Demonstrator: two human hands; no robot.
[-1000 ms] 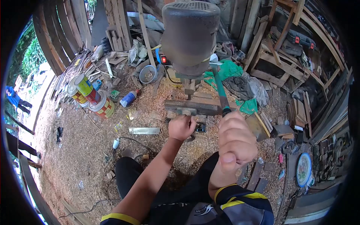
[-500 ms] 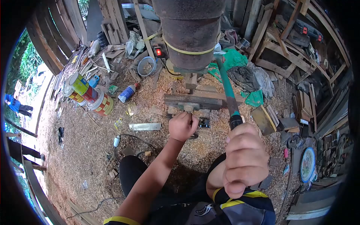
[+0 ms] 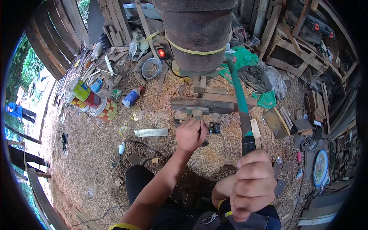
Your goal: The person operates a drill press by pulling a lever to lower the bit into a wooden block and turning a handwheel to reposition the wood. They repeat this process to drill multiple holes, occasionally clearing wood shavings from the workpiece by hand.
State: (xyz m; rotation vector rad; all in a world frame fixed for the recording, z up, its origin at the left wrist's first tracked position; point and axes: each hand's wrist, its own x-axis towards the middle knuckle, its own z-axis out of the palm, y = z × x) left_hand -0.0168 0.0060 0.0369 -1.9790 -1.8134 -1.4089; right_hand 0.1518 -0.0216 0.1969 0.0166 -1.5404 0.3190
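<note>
My right hand [image 3: 253,184] is wrapped round the black grip of a long green lever [image 3: 240,99], which runs up beside a large rusty metal cylinder [image 3: 197,38]. My left hand [image 3: 191,134] is closed at the near side of a clamp-like metal block [image 3: 197,111]; what lies inside its fingers is hidden. Just beyond that block, a dark wooden beam [image 3: 218,105] lies crosswise under the cylinder. A short wooden block [image 3: 199,84] stands between the cylinder and the beam. A yellow band circles the cylinder, with a lit red switch [image 3: 161,53] at its left.
Wood shavings cover the ground. Stacked paint cans [image 3: 102,107], a blue bottle [image 3: 132,96] and a bucket [image 3: 151,68] stand or lie to the left. A flat metal strip [image 3: 151,132] and a cable lie near my left arm. Scrap wood fills the right side; a person [image 3: 18,111] is outside, far left.
My right hand has drawn the lever's grip downward, closer to me. The left hand stays by the metal block, its fingers slightly shifted. The whole view has moved a little.
</note>
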